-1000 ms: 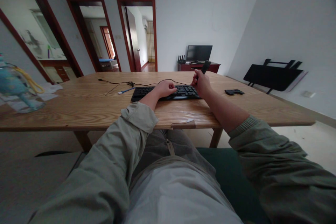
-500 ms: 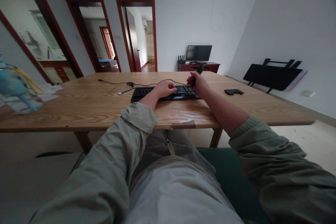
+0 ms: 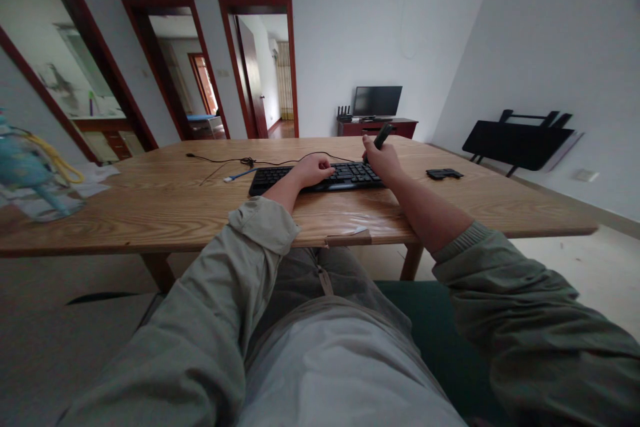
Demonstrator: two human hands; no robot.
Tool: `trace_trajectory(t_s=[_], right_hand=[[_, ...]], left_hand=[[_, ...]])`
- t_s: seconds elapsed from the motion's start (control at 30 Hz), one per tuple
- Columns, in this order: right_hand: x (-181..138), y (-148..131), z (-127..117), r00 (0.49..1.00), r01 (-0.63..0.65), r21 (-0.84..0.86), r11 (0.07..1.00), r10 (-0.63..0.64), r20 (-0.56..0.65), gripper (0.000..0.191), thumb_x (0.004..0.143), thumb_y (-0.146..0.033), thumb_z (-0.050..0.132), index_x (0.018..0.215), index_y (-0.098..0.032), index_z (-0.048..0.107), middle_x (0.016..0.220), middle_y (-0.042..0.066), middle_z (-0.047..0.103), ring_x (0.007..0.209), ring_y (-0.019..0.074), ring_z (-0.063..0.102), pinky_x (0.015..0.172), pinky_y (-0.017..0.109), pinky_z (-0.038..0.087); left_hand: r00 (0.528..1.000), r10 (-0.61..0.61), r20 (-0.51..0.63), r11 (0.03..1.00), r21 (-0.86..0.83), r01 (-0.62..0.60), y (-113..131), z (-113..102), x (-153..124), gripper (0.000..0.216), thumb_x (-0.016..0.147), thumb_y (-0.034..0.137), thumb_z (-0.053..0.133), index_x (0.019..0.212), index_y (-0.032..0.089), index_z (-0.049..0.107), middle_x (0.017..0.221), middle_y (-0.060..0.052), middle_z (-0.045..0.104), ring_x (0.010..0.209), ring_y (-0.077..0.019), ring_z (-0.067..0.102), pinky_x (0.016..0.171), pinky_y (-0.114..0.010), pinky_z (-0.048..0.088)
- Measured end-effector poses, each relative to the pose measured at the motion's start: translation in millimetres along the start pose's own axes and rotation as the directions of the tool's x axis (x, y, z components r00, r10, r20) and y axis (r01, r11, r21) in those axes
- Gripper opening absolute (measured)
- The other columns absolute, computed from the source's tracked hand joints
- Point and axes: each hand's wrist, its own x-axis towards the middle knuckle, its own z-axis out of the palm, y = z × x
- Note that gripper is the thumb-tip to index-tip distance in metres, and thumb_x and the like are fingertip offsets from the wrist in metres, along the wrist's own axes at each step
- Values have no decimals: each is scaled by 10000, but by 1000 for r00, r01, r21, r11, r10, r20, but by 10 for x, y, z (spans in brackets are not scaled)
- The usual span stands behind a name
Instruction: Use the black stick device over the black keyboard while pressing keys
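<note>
A black keyboard (image 3: 353,173) lies on the wooden table, its cord running behind it. Over the keyboard's middle rests my left hand (image 3: 316,170), its fingers curled and pressed down on it; the fingertips are partly hidden. My right hand (image 3: 381,159) is closed round a black stick-like tool (image 3: 384,136), held above the keyboard's right part. The tool's upper end sticks up out of the fist, tilted to the right. Its lower end is hidden by my hand and the dark keys, so I cannot tell its exact kind.
Left of the keyboard are a thin blue piece with a white end (image 3: 239,175) and the black cord (image 3: 247,161). A flat black part (image 3: 445,174) lies on the right. Papers and a blurred light-blue object (image 3: 25,160) stand far left. Brown tape (image 3: 349,238) covers the near edge.
My right hand has shifted slightly right and down, and the black tool now leans further to the right. My left hand stays on the keyboard.
</note>
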Motion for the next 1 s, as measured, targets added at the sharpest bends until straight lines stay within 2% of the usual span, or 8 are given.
trace_trajectory(t_s=[0.3, 0.53, 0.8, 0.9, 1.0], right_hand=[[-22, 22, 25, 998, -32, -121, 992, 38, 50, 567, 879, -649, 458, 638, -159, 611, 631, 73, 616, 609, 181, 566, 611, 286, 398], [-52, 7, 62, 997, -49, -76, 996, 53, 54, 557, 876, -644, 470, 632, -162, 606, 617, 62, 605, 599, 170, 552, 611, 282, 394], [-101, -21, 75, 997, 37, -103, 994, -30, 73, 545, 877, -636, 449, 610, -176, 564, 603, 47, 564, 591, 168, 517, 595, 295, 359], [-102, -10, 117, 994, 71, -46, 996, -67, 83, 480, 862, -587, 500, 608, -183, 545, 588, 26, 540, 581, 152, 489, 588, 284, 358], [-113, -10, 206, 993, 39, 148, 988, -54, 102, 390, 834, -522, 565, 635, -188, 536, 593, 7, 538, 579, 134, 486, 584, 264, 379]], left_hand=[[1000, -17, 12, 1000, 2, 17, 14, -6, -7, 288, 797, 402, 577, 757, 141, 692, 679, -28, 652, 655, -156, 536, 623, -278, 388], [1000, -21, 4, 1000, 7, 21, -12, 9, 2, 289, 797, 402, 580, 757, 140, 696, 677, -30, 652, 658, -158, 547, 628, -281, 394], [1000, -25, 6, 1000, 10, 25, -20, 7, 2, 286, 805, 401, 585, 768, 141, 698, 677, -29, 655, 673, -161, 559, 654, -277, 413], [1000, -15, 2, 1000, 8, 15, -16, 6, 4, 281, 803, 397, 585, 766, 142, 696, 680, -31, 656, 669, -161, 557, 653, -280, 414], [1000, -5, -3, 1000, 13, 5, -9, 10, 5, 279, 805, 390, 579, 757, 140, 693, 685, -35, 660, 667, -163, 557, 649, -282, 415]])
